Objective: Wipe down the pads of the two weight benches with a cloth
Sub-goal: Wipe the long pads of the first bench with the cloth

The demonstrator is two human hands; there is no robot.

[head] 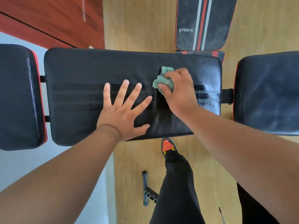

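A long black bench pad (90, 68) runs across the middle of the view, with a smaller black pad at its left end (17, 97) and another at its right end (265, 94). My right hand (179, 91) grips a bunched green cloth (163, 78) and presses it on the long pad right of centre. A wet, shiny patch (207, 94) lies on the pad to the right of the cloth. My left hand (123, 112) rests flat on the pad, fingers spread, holding nothing. A second bench pad (187, 18), black with red and grey stripes, lies beyond at the top.
Wooden floor (139, 26) lies under both benches. A red-brown door or cabinet (51, 18) fills the top left. My leg in black trousers and an orange-toed shoe (168, 145) stand just below the pad's near edge. A grey metal bench foot (145, 188) lies on the floor.
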